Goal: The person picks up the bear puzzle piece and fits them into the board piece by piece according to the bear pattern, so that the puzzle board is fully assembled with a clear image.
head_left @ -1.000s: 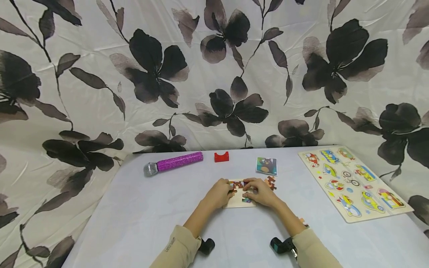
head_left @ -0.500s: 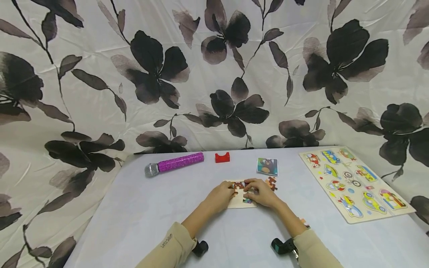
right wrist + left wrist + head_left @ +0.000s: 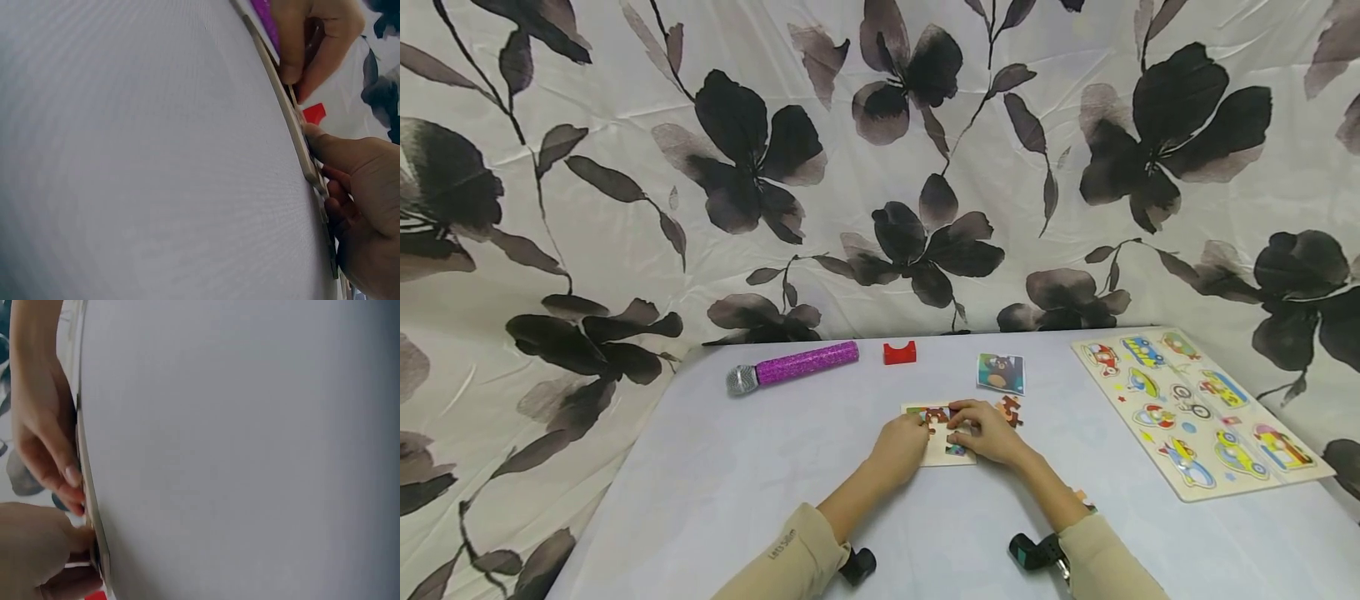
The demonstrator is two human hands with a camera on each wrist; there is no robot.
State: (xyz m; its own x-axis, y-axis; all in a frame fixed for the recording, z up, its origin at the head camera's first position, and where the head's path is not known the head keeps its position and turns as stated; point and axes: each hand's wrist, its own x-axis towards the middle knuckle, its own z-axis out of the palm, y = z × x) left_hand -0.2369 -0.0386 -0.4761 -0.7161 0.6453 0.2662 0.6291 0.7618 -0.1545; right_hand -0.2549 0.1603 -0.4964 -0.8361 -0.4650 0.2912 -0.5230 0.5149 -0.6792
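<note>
A small wooden jigsaw board lies on the table with part of a brown bear picture along its top. My left hand is over the board's left side; in the right wrist view its thumb and finger pinch a thin puzzle piece tilted over the board. My right hand holds the board's right side, thumb on its face and the other fingers curled, hiding that part. Loose brown puzzle pieces lie just past the right hand. Behind them is a bear picture card.
A purple glitter microphone and a red arch block lie at the back. On the right is a large vehicle puzzle board. Another loose piece shows by the right forearm. Floral fabric hangs behind the white table.
My left hand shifts right and turns a little over the board, uncovering a green piece at its upper left. The right hand stays almost still.
</note>
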